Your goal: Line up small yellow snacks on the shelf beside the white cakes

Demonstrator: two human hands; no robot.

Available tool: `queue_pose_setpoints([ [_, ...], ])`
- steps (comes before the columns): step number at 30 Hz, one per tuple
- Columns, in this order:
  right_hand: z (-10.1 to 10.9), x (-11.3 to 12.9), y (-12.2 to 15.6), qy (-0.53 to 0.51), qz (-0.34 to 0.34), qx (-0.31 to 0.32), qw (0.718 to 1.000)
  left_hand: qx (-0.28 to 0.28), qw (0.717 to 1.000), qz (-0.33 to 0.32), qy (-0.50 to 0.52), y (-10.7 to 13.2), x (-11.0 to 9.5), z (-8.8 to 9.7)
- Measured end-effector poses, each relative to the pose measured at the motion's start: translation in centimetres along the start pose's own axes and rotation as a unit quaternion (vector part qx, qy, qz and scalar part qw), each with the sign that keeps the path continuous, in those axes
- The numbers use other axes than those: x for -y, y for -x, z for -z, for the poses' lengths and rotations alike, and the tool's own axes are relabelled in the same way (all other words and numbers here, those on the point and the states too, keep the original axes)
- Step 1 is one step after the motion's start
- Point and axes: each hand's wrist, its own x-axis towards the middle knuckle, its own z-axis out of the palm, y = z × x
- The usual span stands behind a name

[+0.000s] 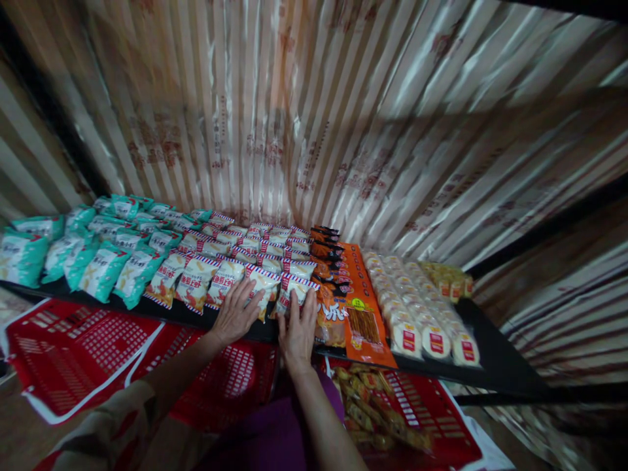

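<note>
You are laying your left hand [236,314] flat, fingers spread, on the striped packets [196,281] in the front row of the black shelf [490,356]. It is clasping nothing. Your right hand [297,327] is resting just beside it, fingers straight and close together on the next packet, also gripping nothing. Teal packets [103,261] are lying to the left, orange packets [360,307] to the right. Red baskets [83,353] are sitting below the shelf.
</note>
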Motion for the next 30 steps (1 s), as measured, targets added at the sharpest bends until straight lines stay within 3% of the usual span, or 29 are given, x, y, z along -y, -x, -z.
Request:
queue_pose_setpoints([
  [16,-0.1,-0.6,0.2,-0.033,-0.009,0.013,0.999,-0.008,1.0,0.005,0.018,-0.1,-0.1,0.2],
  [30,0.6,0.0,2.5,0.0,0.002,0.023,1.0,-0.01,1.0,0.004,0.029,-0.2,-0.2,0.6],
])
